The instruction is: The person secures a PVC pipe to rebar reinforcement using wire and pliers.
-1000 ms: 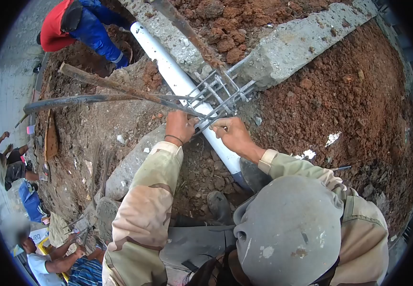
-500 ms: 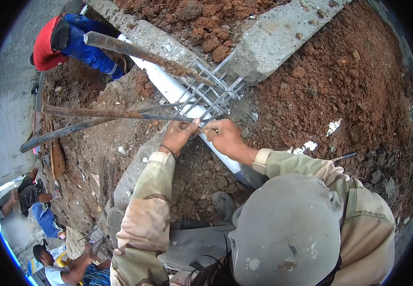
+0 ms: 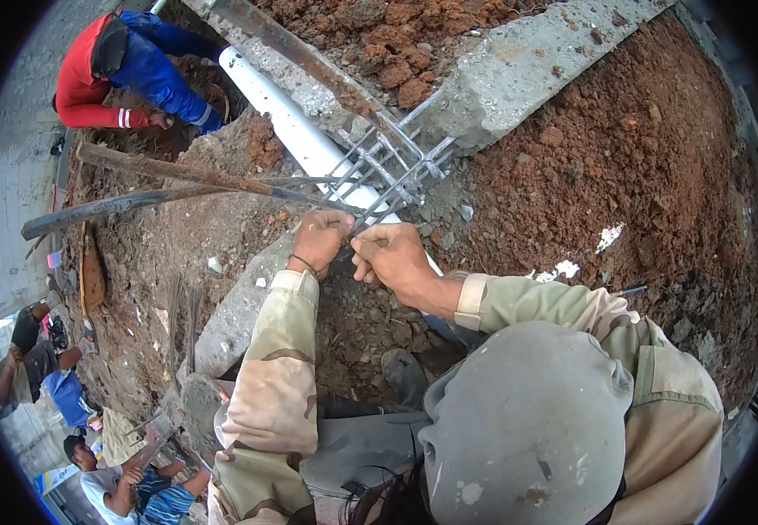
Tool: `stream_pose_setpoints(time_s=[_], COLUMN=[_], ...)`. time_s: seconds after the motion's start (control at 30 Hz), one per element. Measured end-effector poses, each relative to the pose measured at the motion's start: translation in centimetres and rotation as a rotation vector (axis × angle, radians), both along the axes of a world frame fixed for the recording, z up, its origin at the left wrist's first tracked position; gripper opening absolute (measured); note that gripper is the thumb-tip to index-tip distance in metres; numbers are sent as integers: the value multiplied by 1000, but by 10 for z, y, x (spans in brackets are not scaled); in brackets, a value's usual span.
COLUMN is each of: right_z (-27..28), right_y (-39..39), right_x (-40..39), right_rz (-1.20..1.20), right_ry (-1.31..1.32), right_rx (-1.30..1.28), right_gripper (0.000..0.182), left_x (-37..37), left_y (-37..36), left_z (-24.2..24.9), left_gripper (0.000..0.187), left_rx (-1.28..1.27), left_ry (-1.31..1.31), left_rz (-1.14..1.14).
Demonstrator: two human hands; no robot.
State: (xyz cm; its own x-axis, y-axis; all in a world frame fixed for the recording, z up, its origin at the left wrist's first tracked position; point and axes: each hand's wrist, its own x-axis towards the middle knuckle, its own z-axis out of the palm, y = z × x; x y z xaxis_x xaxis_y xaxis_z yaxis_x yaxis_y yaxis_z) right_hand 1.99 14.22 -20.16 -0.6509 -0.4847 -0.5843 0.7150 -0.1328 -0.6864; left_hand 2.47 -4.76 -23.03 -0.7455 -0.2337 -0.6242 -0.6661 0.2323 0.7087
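Observation:
At the near end of the steel rebar lattice point(image 3: 389, 168), my left hand point(image 3: 319, 243) is closed, fingers pinched beside a bar end. Close by on the right, my right hand point(image 3: 394, 260) is also closed with its fingers curled. Whatever sits between the fingertips is too small or hidden to make out. Just under the lattice runs a white pipe point(image 3: 296, 131), passing diagonally beneath my hands. Long rusty bars point(image 3: 147, 169) stick out to the left, their right ends meeting near my left hand.
Broken concrete beams point(image 3: 519, 79) flank the lattice, with reddish soil point(image 3: 606, 175) around them. At upper left a person in red and blue point(image 3: 138, 70) bends over a hole. Another person point(image 3: 112, 481) sits at lower left, near others partly seen. A grey cap point(image 3: 527, 420) blocks the lower view.
My hands have moved slightly down from the bars, and the right fingers are more curled. The person in red has an arm reaching into the hole. The view has shifted a little.

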Motion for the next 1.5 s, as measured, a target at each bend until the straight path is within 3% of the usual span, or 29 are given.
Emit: stream_pose_setpoints(time_s=[0.17,0.23,0.27,0.3,0.37,0.43,0.5,0.53,0.6,0.73,0.8,0.87,0.97,1.03,1.07,1.1,1.17,1.2,1.23,1.3,1.33,1.37,1.43,1.5], right_z=[-12,-22,-28,-35,-51,-61,-67,-66,-59,-50,-60,-65,-64,-65,-65,-66,-69,-67,-66,-68,-68,-68,-71,-69], right_y=[-29,-34,-32,-31,-24,-8,-8,-8,-10,-9,-7,-4,-3,-2,-2,-3,-4,-3,-2,-3,-2,-2,0,1], right_x=[33,42,46,45,43,25,12,9,7,-3,-4,-2,-3,-5,-7,-7,-9,-9,-10,-12,-13,-15,-17,-22], right_rz=[53,107,109,111,28,-7,-123,-128,-68,17,20,-18,-58,-58,-56,-51,-64,-66,-67,-60,-54,-47,-13,93], right_ry=[355,876,908,912,496,432,453,455,573,552,881,992,1117,1133,1121,1108,1101,1091,1081,1083,1055,1030,1014,602], right_rx=[267,381,293,297,119,436,354,358,397,451,503,492,484,490,480,468,451,447,443,417,400,383,352,254], right_gripper=[16,16,17,17,17,17,18,18,20,21,17,14,11,9,9,8,8,8,9,9,10,10,11,11], left_x=[3,5,5,3,2,4,4,3,5,6,6,7,14,20,25,29,38,40,45,52,56,58,63,70], left_y=[4,4,1,3,3,1,2,6,2,-2,1,7,12,22,26,35,55,58,62,73,74,78,87,89], left_z=[18,19,7,6,6,7,7,17,12,13,20,21,12,9,9,10,13,15,17,25,15,12,8,-10], left_gripper=[26,31,30,29,29,28,26,27,27,29,29,29,23,18,16,16,16,13,13,8,8,8,9,10], left_rx=[213,161,107,55,78,94,143,53,121,159,112,70,-65,-285,-529,-532,-721,-855,-859,-1168,-1196,-1200,-938,-843], left_ry=[-34,-47,-6,34,26,21,54,15,29,17,9,2,97,221,335,331,499,654,647,783,706,696,455,395], left_rz=[-62,-103,-141,-178,-191,-199,-182,-199,-193,-224,-209,-188,-161,-129,-227,-219,-53,-115,-100,-259,-251,-228,33,126])
